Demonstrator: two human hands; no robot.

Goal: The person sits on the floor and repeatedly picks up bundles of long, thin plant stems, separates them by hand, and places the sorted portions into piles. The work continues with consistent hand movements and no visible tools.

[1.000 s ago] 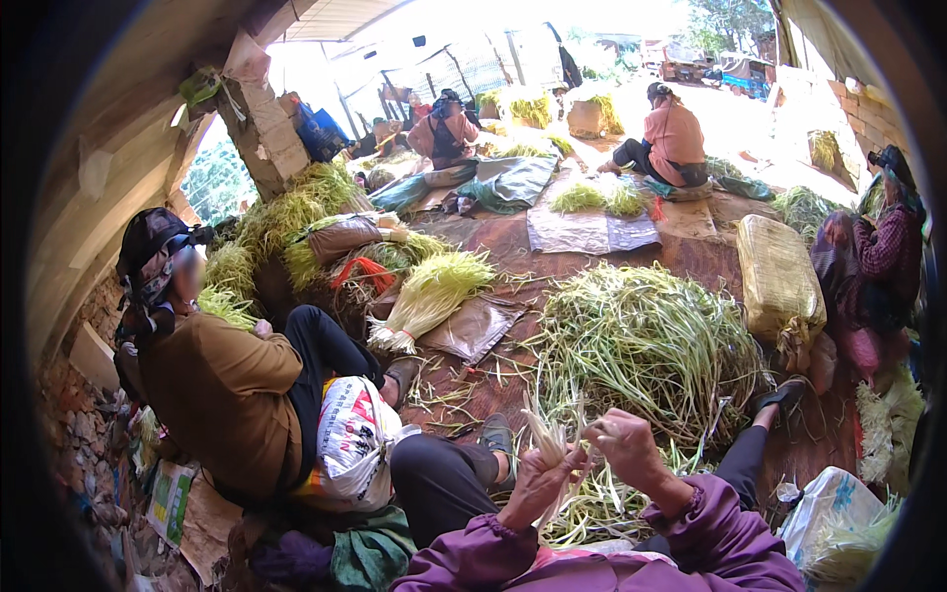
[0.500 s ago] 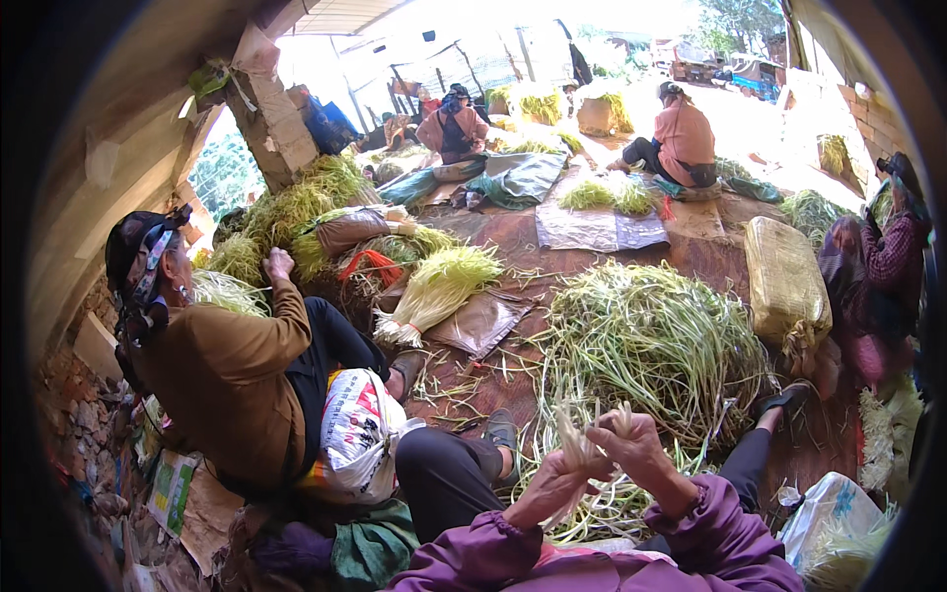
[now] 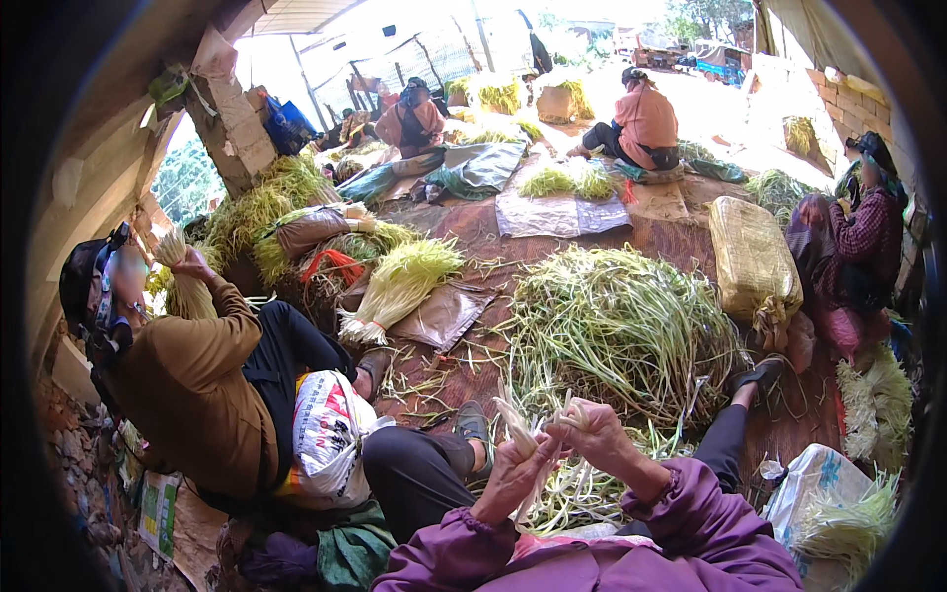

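Observation:
My left hand (image 3: 510, 477) and my right hand (image 3: 595, 435) are raised in front of me, close together, both closed on a small bunch of pale green stalks (image 3: 520, 426) with white ends sticking up. The stalks' long ends hang down between my legs. Purple sleeves (image 3: 691, 513) cover both forearms. Just beyond my hands lies a big loose pile of green stalks (image 3: 617, 326) on the mat.
A person in a brown top (image 3: 187, 380) sits at my left, lifting a bundle by the head, a white printed bag (image 3: 326, 434) beside them. A tied bundle (image 3: 395, 286) lies on a sheet. A yellow sack (image 3: 755, 259) and another seated person (image 3: 858, 247) are right; more workers sit behind.
My hands have shifted slightly right and upward with the stalks. The person at my left has raised a bundle up beside their head.

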